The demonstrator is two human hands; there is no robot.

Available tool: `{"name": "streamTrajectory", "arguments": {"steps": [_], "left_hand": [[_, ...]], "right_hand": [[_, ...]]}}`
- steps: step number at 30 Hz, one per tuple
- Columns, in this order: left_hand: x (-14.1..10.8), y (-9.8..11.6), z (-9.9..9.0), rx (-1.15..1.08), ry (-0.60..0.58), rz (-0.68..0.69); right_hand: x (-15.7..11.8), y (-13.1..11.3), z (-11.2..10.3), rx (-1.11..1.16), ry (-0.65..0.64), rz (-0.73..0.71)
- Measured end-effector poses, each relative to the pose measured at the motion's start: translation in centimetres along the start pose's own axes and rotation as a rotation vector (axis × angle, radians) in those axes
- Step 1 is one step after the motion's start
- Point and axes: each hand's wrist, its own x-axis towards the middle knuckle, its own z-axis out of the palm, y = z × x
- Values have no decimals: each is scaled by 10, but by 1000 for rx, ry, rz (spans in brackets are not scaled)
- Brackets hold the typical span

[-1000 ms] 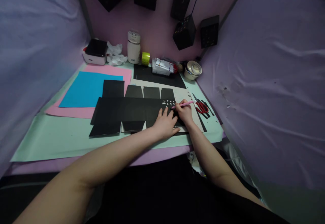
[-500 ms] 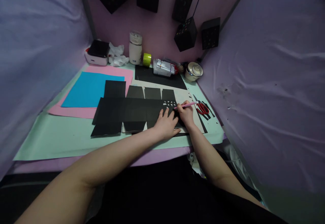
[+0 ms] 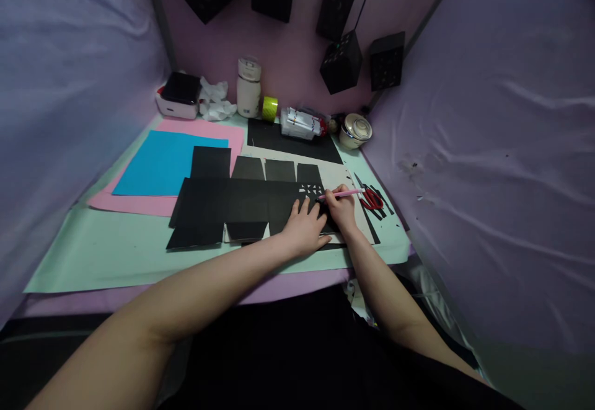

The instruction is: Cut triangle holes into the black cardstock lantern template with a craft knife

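Observation:
A black card cut-out with flaps [image 3: 242, 199] lies flat, with small pale triangular openings near its right end. My left hand [image 3: 304, 230] rests on that end, fingers spread, pressing the card down. Just to its right, my right hand [image 3: 341, 209] grips a slim pink pen-shaped craft knife [image 3: 348, 193], its white end pointing right. The knife's tip meets the card below the openings, too small to make out clearly. Part of a pale board [image 3: 332, 175] shows beneath the card.
Red-handled scissors [image 3: 370, 199] lie among black strips on the right. Blue paper [image 3: 158, 165] and pink paper [image 3: 134, 206] are at left. Along the back stand a white bottle [image 3: 248, 90], yellow tape [image 3: 269, 108] and a lidded cup [image 3: 355, 131]. Black boxes [image 3: 341, 62] hang above.
My right hand and the craft knife have shifted very slightly to the right. My left hand and the card stay in place.

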Motion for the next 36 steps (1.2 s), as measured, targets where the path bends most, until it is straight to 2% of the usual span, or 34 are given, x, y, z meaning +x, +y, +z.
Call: {"name": "streamTrajectory", "arguments": {"steps": [12, 27, 36], "left_hand": [[1, -1, 1, -39, 18, -4], [1, 0, -1, -28, -4, 0], [1, 0, 1, -35, 7, -3]], "right_hand": [[0, -5, 0, -9, -62, 8], [1, 0, 0, -26, -32, -4], [1, -1, 0, -17, -67, 0]]}}
